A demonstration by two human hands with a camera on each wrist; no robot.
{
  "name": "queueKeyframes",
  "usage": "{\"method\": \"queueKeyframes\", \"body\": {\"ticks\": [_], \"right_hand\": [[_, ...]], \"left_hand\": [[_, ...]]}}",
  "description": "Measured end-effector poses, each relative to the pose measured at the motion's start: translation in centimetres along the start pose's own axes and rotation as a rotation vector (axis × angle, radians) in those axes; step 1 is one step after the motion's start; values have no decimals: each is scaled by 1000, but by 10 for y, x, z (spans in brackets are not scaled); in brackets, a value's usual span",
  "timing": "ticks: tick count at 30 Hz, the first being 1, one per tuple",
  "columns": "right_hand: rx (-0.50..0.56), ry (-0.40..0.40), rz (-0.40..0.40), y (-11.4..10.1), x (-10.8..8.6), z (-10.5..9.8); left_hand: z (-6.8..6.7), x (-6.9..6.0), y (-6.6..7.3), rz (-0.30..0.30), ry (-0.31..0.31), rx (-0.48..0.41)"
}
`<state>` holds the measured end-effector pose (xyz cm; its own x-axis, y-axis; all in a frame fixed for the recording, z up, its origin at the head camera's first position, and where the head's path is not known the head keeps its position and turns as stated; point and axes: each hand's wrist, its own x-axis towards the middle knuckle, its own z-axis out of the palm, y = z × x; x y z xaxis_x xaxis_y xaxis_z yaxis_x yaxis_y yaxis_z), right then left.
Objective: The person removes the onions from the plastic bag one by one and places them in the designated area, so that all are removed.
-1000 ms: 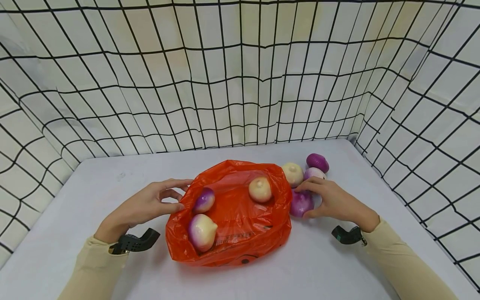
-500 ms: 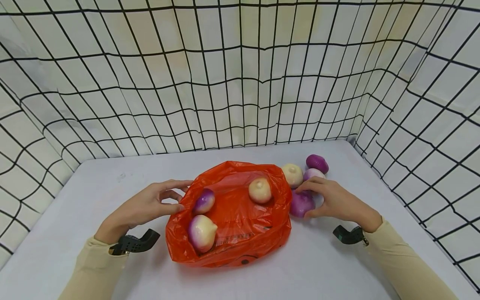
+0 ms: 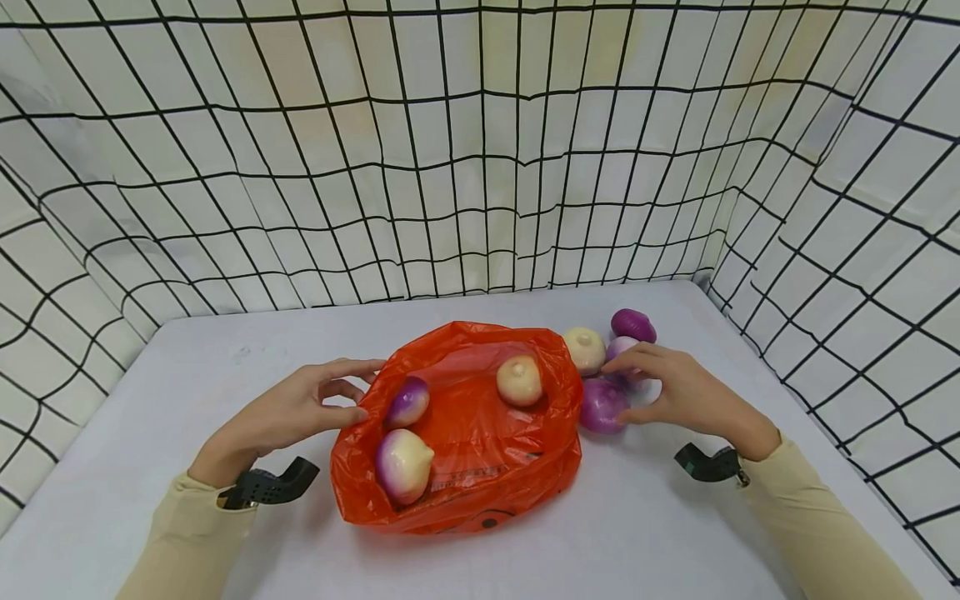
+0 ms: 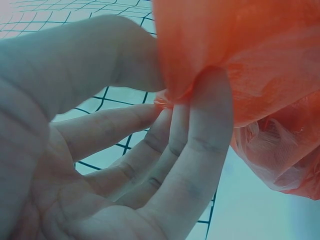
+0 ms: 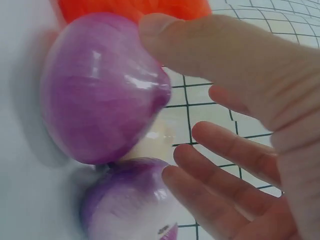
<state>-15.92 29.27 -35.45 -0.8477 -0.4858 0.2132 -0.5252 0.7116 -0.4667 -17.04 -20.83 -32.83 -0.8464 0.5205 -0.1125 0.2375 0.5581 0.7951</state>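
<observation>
My left hand [image 3: 296, 410] pinches the left rim of a red plastic bag [image 3: 480, 335]; the left wrist view shows the film between thumb and fingers. Inside the bag are a yellowish-white onion [image 3: 519, 381] and two purple-and-white ones, one small [image 3: 408, 402] and one larger [image 3: 405, 467]. Right of the bag, a purple onion [image 3: 602, 406] rests on the table. My right hand [image 3: 682, 392] hovers close beside it, fingers spread. In the right wrist view the thumb overlaps that onion's [image 5: 100, 90] edge; contact is unclear. The other fingertips stand apart from it.
Behind the purple onion sit a pale onion [image 3: 585, 350], a purple-and-white onion [image 3: 622, 348] partly hidden by my right fingers, and a dark purple onion [image 3: 633, 325]. Black grid netting [image 3: 480, 158] over white cloth rises along the back and sides of the white table [image 3: 247, 350].
My right hand has shifted slightly right and its fingers have loosened from the purple onion, which has stayed put and shows more. Left hand and bag have not visibly moved.
</observation>
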Motion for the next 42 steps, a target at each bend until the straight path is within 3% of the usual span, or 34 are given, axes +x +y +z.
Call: {"method": "queueKeyframes", "body": {"ticks": [5,14,28,42], "right_hand": [[27,43,-20,0,-1,-6],[90,100,-68,3,-3,-10],[204,179,-103,-4,2,0],[267,152,-140,-23,22,3]], "left_hand": [[0,-1,0,23,-4,-3],[-1,0,-2,9,4,4],[-2,-1,0,11,20,14],[-1,-1,0,11,18,8]]}}
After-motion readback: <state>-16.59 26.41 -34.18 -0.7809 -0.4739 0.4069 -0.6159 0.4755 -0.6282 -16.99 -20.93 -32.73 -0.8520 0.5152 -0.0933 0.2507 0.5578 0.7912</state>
